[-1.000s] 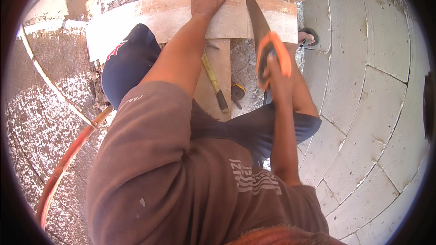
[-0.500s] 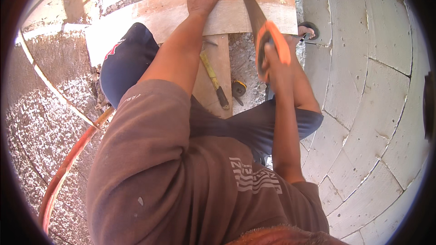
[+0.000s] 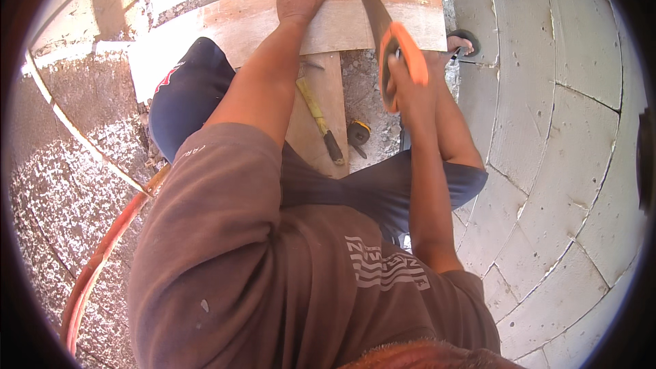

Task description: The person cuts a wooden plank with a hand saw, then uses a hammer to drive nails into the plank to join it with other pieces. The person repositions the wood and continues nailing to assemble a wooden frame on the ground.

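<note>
A pale wooden board (image 3: 225, 24) lies crosswise in front of me. My left hand (image 3: 299, 1) is on top of it, its fingers bent at the far edge and its thumb out to the right. My right hand (image 3: 408, 85) is wrapped round the orange handle of a handsaw (image 3: 402, 44). The dark saw blade crosses the board near its right end, pointing away and slightly left; whether its teeth are in the wood, I cannot tell. Between my legs lie a hammer (image 3: 312, 104) with a yellow and black handle and a black and yellow tape measure (image 3: 359, 132).
Another plank (image 3: 326, 89) runs lengthwise under the board. Grey block masonry (image 3: 547, 157) spreads on the right. My foot in a dark sandal (image 3: 467, 44) is by the board's right end. A reddish hose (image 3: 96, 260) curves at the left over rough, speckled ground.
The handsaw and my right hand have moved slightly away from me, along the blade's line. My left hand keeps its place on the board; the hammer and tape measure lie as before.
</note>
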{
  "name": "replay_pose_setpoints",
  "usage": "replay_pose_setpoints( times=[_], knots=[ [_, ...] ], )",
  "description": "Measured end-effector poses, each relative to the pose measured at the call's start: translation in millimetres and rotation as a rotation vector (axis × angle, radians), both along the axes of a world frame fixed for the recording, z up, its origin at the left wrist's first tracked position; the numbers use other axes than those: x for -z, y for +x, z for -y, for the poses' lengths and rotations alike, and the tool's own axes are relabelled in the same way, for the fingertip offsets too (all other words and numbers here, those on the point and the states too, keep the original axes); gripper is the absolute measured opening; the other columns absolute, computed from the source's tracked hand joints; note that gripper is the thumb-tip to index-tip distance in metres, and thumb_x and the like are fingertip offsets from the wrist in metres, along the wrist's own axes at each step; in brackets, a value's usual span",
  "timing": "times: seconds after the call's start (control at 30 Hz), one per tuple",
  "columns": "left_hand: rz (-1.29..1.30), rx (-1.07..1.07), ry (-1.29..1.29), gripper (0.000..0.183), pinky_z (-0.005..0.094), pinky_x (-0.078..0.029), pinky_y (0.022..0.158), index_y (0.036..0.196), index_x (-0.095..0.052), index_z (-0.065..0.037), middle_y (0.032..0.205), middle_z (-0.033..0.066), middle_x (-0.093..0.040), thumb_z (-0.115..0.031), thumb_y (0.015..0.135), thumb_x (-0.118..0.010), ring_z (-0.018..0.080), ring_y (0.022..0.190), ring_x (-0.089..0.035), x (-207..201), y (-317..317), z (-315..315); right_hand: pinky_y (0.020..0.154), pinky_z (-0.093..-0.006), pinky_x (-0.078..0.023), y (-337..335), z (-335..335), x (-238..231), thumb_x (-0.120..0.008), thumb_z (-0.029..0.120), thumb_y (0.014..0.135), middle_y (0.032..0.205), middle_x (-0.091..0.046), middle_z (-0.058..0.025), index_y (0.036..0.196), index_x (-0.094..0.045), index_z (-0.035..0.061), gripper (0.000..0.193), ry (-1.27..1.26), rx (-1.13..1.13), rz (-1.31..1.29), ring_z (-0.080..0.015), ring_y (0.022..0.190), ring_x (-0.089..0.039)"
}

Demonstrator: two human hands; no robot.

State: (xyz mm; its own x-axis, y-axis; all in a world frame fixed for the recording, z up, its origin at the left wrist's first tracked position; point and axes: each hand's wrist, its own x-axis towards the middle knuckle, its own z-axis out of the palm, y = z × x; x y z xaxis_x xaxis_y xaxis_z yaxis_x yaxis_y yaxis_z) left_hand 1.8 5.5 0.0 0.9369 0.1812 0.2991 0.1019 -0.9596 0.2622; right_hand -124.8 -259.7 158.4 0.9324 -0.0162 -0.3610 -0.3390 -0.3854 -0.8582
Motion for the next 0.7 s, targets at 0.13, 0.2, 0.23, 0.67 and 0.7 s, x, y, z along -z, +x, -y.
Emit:
replay_pose_setpoints(
  times=[0.13, 0.2, 0.23, 0.67, 0.7],
  knots=[
    [0.002, -0.013, 0.019, 0.041, 0.0408, -0.041, 0.099, 0.105, -0.072, -0.013, 0.105, 0.0068, -0.067, -0.05, 0.088, -0.064, 0.0261, 0.106, -0.059, 5, 0, 1, 0.068, -0.0358, -0.052, -154, 45, -78, -0.064, 0.014, 0.089, 0.103, -0.067, -0.0133, 0.123, -0.063, -0.0024, 0.038, -0.23, -0.103, 0.117, -0.022, 0.078, -0.066],
    [0.016, 0.001, 0.021, 0.041, 0.0409, -0.041, 0.099, 0.105, -0.072, -0.013, 0.105, 0.0067, -0.067, -0.05, 0.088, -0.064, 0.0261, 0.107, -0.059, 8, 1, 0, 0.073, -0.0376, -0.054, -169, 46, -92, -0.063, 0.014, 0.09, 0.112, -0.068, -0.0161, 0.126, -0.062, -0.0035, 0.04, -0.191, -0.011, 0.007, -0.0246, 0.083, -0.068],
    [0.018, 0.008, 0.023, 0.041, 0.0409, -0.042, 0.099, 0.105, -0.072, -0.013, 0.105, 0.0066, -0.067, -0.05, 0.088, -0.064, 0.0261, 0.107, -0.059, 9, 2, 0, 0.073, -0.0376, -0.054, -154, 39, -86, -0.063, 0.014, 0.09, 0.112, -0.068, -0.0161, 0.126, -0.062, -0.0035, 0.04, -0.212, 0.028, -0.029, -0.0246, 0.083, -0.068],
    [0.001, 0.004, -0.018, 0.039, 0.044, -0.043, 0.097, 0.1, -0.07, -0.011, 0.106, 0.0095, -0.066, -0.048, 0.091, -0.062, 0.0298, 0.108, -0.058, 2, 0, 1, 0.083, -0.0338, -0.053, -179, 51, -92, -0.062, 0.02, 0.095, 0.121, -0.068, -0.0166, 0.139, -0.057, 0.001, 0.049, -0.205, -0.072, -0.041, -0.0223, 0.095, -0.068],
    [0.002, 0.011, -0.011, 0.04, 0.044, -0.042, 0.097, 0.101, -0.07, -0.011, 0.106, 0.0095, -0.066, -0.048, 0.091, -0.062, 0.0298, 0.108, -0.058, 4, 0, 1, 0.084, -0.0336, -0.054, -175, 46, -99, -0.063, 0.02, 0.094, 0.12, -0.068, -0.0163, 0.138, -0.057, 0.0001, 0.049, -0.166, -0.07, 0.06, -0.0233, 0.097, -0.068]
  ],
)
